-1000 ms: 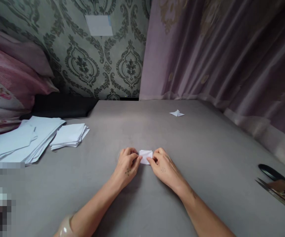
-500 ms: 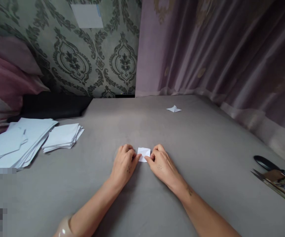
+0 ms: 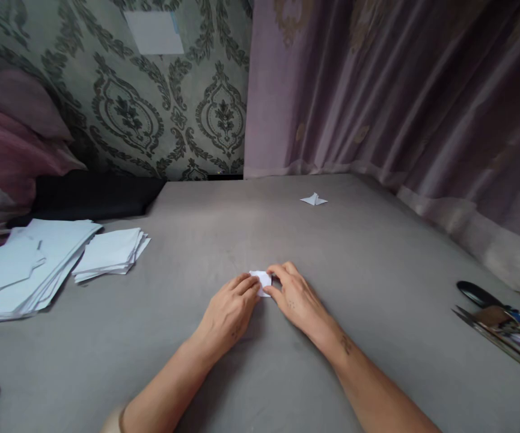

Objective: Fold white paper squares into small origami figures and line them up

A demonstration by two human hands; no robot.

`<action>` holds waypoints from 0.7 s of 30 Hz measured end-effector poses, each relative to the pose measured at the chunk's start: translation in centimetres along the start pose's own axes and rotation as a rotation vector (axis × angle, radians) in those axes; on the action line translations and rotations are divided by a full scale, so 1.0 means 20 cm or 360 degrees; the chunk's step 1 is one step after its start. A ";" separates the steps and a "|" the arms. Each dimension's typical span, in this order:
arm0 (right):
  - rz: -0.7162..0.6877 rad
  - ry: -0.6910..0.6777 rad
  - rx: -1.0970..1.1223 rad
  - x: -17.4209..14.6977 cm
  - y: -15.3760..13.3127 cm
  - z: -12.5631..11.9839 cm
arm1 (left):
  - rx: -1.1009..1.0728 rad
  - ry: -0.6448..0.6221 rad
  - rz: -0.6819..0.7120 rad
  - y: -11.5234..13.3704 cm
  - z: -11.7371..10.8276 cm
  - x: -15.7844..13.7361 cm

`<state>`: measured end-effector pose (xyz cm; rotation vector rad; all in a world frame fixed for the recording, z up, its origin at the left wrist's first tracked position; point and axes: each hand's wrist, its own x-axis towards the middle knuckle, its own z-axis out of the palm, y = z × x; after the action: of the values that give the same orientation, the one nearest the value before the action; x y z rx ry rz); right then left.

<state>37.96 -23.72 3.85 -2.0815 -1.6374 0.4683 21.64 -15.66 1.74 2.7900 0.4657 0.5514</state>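
Note:
A small folded square of white paper (image 3: 266, 280) lies on the grey surface between my hands. My left hand (image 3: 229, 307) rests over the paper's left part, its fingers stretched out and lying together across it. That covers the left part, and the left thumb is mostly hidden. My right hand (image 3: 296, 296) holds the right side, with the curved fingertips at the upper corner and the thumb at the lower one.
A small folded paper shape (image 3: 314, 199) sits at the back. Stacks of larger sheets (image 3: 56, 246) and smaller sheets (image 3: 109, 252) lie at left, before a black folded item (image 3: 97, 193). Scissors (image 3: 478, 331) and a black-handled tool (image 3: 480, 294) are at right.
My left hand has gone from pinching the paper's lower left edge to lying flat over it. The right fingers have spread along the right edge. The view has shifted slightly.

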 end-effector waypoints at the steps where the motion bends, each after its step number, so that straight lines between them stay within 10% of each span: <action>1: -0.0037 -0.0047 -0.0063 -0.01 -0.01 -0.02 | -0.0026 -0.0005 -0.0023 0.00 -0.01 0.00; 11: 0.0018 -0.0077 -0.0039 0.01 0.03 -0.09 | -0.0098 0.0049 0.0015 -0.02 -0.01 0.05; 18: 0.0160 0.0059 0.1042 0.06 -0.02 -0.06 | -0.1475 0.0641 -0.1132 0.03 -0.08 0.06; 21: 0.0064 -0.0040 0.1220 0.04 -0.07 -0.04 | -0.1777 0.0778 -0.1276 0.07 -0.11 0.06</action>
<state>37.38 -22.84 5.41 -1.5255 -1.1581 0.9586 22.08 -16.14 4.53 1.2618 0.9272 0.8970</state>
